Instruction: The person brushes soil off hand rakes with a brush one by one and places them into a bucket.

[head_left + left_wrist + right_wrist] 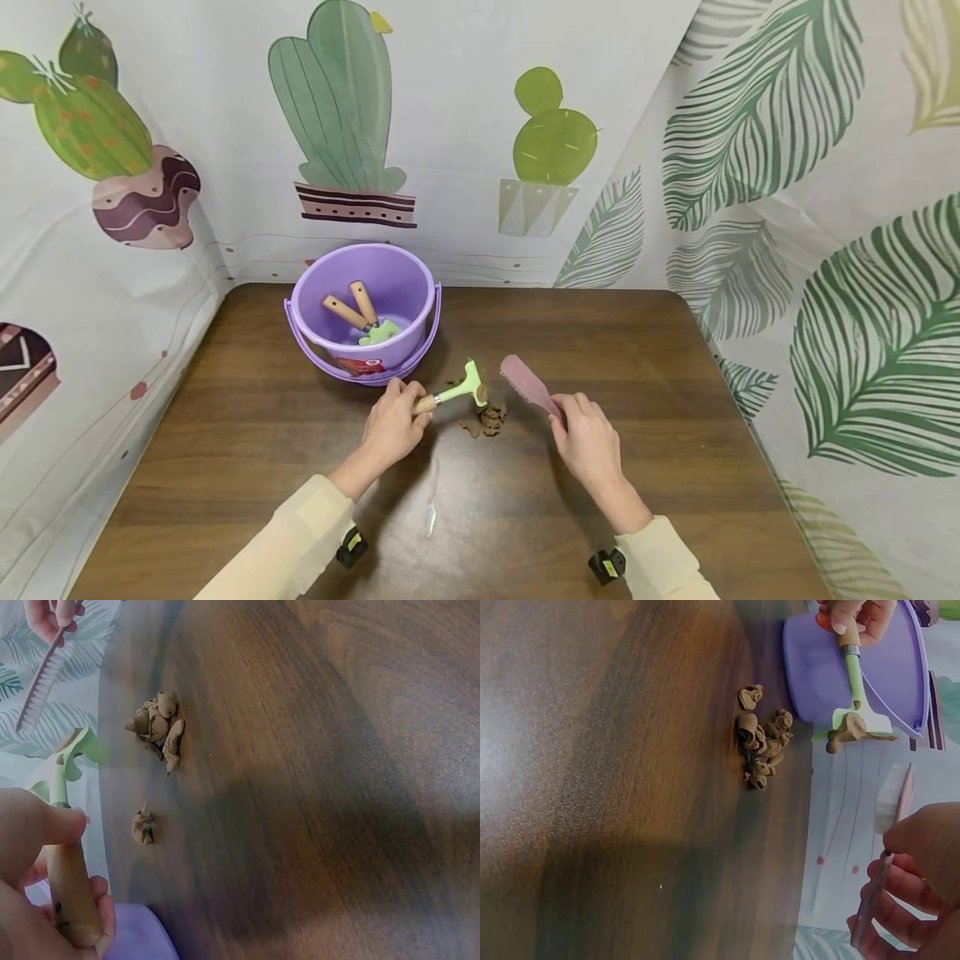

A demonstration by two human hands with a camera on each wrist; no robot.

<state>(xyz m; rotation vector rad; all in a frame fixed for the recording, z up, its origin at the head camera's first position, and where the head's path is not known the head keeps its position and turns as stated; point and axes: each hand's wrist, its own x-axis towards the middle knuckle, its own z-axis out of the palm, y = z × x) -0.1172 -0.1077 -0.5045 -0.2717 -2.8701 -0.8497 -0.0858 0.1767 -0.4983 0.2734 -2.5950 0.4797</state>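
My left hand (393,423) grips the wooden handle of a small green garden rake (468,383), its head raised over the table. A brown clay-like piece (847,731) clings to the rake's head. My right hand (590,442) holds a pink brush (527,383) by its handle, to the right of the rake. In the right wrist view, pale bristles (889,799) show along the brush. Below and between the two tools lies a loose heap of brown curled clay-like bits (492,419). A separate bit (142,825) sits apart from the heap in the left wrist view.
Behind my left hand stands a purple bucket (315,329) with its handle down at the front. Inside are two wooden-handled tools (362,304) with green showing at the bottom. A patterned cloth (465,125) hangs behind the brown wooden table (637,367).
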